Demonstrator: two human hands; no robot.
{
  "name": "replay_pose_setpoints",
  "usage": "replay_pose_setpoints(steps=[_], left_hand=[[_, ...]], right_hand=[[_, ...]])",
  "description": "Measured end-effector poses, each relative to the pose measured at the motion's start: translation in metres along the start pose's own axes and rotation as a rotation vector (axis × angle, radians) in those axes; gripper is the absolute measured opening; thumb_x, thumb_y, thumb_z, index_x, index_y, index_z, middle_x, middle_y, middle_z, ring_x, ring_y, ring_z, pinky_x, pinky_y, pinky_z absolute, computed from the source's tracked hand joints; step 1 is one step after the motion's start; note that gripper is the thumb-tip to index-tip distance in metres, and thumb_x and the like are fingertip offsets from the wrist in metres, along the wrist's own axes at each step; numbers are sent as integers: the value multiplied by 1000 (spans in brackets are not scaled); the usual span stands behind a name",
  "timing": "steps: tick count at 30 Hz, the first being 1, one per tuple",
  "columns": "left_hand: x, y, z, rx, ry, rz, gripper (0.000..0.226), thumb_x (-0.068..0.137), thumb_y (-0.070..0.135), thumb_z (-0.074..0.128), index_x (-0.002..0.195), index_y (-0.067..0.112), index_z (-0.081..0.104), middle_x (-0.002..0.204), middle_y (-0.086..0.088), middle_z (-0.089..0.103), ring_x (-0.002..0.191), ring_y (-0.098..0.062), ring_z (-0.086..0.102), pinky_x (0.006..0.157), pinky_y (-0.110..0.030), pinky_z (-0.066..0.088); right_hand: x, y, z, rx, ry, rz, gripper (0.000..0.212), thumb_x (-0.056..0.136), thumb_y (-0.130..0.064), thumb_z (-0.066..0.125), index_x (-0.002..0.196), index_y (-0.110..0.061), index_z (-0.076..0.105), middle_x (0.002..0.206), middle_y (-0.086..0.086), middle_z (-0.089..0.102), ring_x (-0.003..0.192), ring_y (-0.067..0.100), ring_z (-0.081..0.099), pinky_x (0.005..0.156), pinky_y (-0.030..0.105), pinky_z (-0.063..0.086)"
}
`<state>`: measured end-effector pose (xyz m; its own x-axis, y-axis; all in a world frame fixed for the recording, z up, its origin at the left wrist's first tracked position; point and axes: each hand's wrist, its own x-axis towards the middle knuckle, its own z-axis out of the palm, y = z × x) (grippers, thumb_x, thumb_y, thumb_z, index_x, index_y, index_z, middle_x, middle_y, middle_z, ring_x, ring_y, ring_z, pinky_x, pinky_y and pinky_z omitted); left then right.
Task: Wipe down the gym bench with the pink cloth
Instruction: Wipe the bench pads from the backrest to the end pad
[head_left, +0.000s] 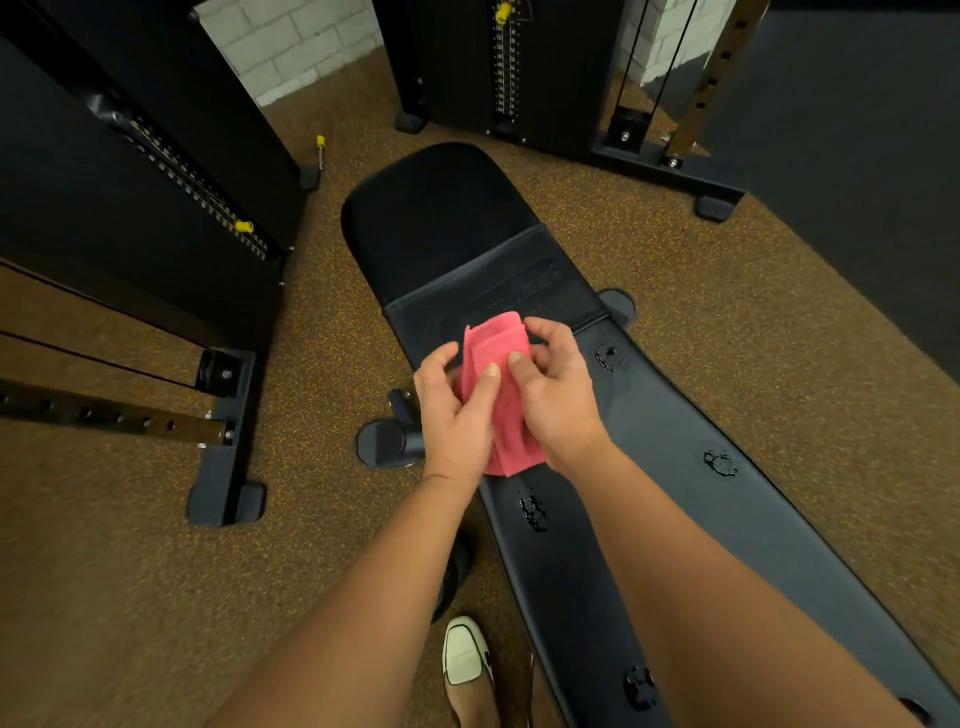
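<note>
Above the middle of the gym bench (441, 223), just short of the seam where its two pads met, I had the pink cloth (498, 343) held clear of the vinyl between both hands. The left hand (457, 410) pinched the cloth's near-left side, with its thumb laid across the front. The right hand (558, 395) gripped the far-right edge, fingers (550, 332) curled over the top fold. To me it looked like folding the cloth into a pad, not wiping.

I judged the task barely begun. Wet patches (719, 463) beaded on the long pad: one near the right edge beside the right hand, one further along that edge, one by the left edge between the forearms, and another toward the near end. None looked smeared, so I read the whole surface as left to do, the far rounded pad included. Whether that pad was wet I could not tell.

Room for moving looked fair. The bench's right edge gave onto open speckled floor (675, 260). Off the left edge a weight machine (156, 156) stood near, and a second machine (504, 67) stood just past the far end, so long strokes toward that end wanted care. A shoe (465, 649) was planted by the left edge near me, not far from the bench's foot (384, 441).
</note>
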<state>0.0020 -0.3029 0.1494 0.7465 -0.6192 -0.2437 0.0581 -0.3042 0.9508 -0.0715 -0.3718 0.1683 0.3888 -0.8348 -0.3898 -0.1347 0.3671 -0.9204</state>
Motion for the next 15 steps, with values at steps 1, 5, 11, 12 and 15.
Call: replay_pose_setpoints(steps=[1, 5, 11, 12, 15], left_hand=[[1, 1, 0, -44, 6, -102, 66, 72, 54, 67, 128, 25, 46, 133, -5, 45, 117, -13, 52, 98, -32, 48], [-3, 5, -5, -240, -56, -372, 60, 80, 48, 72, 122, 9, 54, 119, -7, 63, 107, -21, 63, 89, -37, 53], [-15, 11, -10, -278, -110, -378, 39, 86, 22, 71, 118, 7, 55, 105, -9, 71, 96, -24, 69, 77, -35, 55], [-18, 13, -11, -250, -108, -342, 42, 86, 18, 71, 122, 10, 51, 106, -9, 71, 97, -24, 69, 80, -37, 56], [-25, 15, -12, -163, -89, -197, 48, 87, 9, 69, 126, 15, 44, 107, -9, 70, 96, -19, 70, 81, -34, 56]], right_hand=[[-2, 0, -2, -5, 7, -19, 32, 95, -12, 54, 118, -32, 49, 101, 1, 68, 91, 16, 66, 82, 36, 55], [-8, 2, -8, -42, 41, -125, 28, 94, -14, 57, 113, -32, 48, 93, 2, 67, 84, 24, 65, 75, 43, 56], [-13, 5, -15, -159, 45, -203, 15, 93, -10, 56, 93, -23, 48, 90, -2, 61, 79, 11, 56, 79, 39, 52], [-14, 6, -17, -186, 38, -213, 16, 93, -11, 57, 92, -24, 48, 89, -5, 60, 79, 8, 55, 77, 36, 51], [-18, 5, -21, -267, -7, -254, 18, 93, -12, 57, 100, -26, 48, 90, -3, 60, 76, 9, 55, 73, 31, 48]])
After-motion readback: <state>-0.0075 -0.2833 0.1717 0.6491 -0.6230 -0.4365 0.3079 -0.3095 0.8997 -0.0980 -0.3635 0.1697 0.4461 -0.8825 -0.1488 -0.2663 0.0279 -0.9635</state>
